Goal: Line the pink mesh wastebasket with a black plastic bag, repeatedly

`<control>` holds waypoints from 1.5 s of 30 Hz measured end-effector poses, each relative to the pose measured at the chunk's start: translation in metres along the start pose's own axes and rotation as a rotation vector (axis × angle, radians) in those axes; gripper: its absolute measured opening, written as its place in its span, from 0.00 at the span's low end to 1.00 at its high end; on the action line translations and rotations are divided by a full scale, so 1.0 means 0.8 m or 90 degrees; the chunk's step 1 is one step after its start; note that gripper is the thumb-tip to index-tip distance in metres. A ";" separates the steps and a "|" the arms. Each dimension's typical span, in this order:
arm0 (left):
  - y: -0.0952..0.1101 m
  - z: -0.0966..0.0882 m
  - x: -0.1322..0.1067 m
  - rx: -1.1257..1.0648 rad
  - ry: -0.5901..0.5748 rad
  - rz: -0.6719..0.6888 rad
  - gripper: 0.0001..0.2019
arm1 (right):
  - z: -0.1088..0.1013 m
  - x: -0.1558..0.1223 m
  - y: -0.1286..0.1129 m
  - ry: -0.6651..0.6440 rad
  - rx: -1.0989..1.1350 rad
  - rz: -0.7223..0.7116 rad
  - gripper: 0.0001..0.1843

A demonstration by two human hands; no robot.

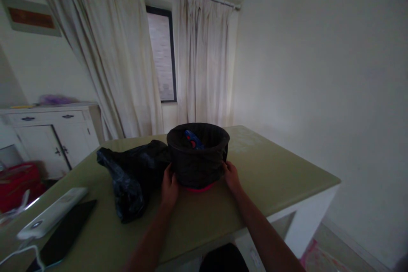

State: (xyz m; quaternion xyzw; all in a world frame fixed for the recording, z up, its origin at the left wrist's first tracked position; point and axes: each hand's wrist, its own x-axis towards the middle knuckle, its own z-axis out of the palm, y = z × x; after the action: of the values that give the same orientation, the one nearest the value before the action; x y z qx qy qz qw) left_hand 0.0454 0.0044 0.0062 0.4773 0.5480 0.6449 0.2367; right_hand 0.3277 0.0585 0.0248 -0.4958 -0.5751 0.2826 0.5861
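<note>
A round black fabric bin point(197, 168) stands upright on the green tabletop, with a strip of red at its base. Inside it, a blue item with red spots point(194, 140) leans near the left wall; its kind I cannot make out. My left hand point(169, 186) grips the bin's lower left side, fingers curled against the fabric. On the opposite side, my right hand point(231, 175) holds the lower right wall, its fingertips partly hidden. A crumpled black plastic bag point(135, 174) lies directly left of the bin, close to my left hand.
The green table point(270, 178) ends at a front edge near me. At its left lie a white power strip point(54, 212) with a cable and a flat black object point(65, 233). Beyond are a white cabinet point(41, 140), curtains point(127, 59) and a red bag point(19, 185).
</note>
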 end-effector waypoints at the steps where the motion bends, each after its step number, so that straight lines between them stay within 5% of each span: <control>1: 0.003 0.000 0.000 -0.005 0.010 0.006 0.26 | -0.001 -0.001 -0.001 0.016 0.011 -0.002 0.27; 12: 0.010 -0.004 -0.003 -0.024 0.013 0.001 0.26 | -0.002 -0.007 -0.014 0.006 0.131 0.027 0.28; 19: 0.024 -0.009 -0.008 -0.033 -0.017 -0.075 0.31 | -0.002 -0.008 -0.016 -0.028 0.140 0.039 0.29; 26: 0.019 -0.005 -0.006 -0.004 -0.048 -0.061 0.25 | -0.003 -0.004 -0.006 -0.015 0.134 0.044 0.30; 30: 0.013 -0.004 -0.005 0.006 -0.002 -0.034 0.24 | -0.004 -0.004 -0.006 -0.006 0.140 0.070 0.31; 45: 0.006 -0.006 -0.002 -0.023 -0.005 0.005 0.29 | -0.006 -0.010 -0.015 -0.048 0.193 0.098 0.30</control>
State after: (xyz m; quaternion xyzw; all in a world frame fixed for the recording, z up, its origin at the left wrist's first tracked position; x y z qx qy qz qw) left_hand 0.0434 -0.0006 0.0107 0.4775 0.5337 0.6536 0.2448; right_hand 0.3282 0.0463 0.0332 -0.4334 -0.5079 0.4289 0.6085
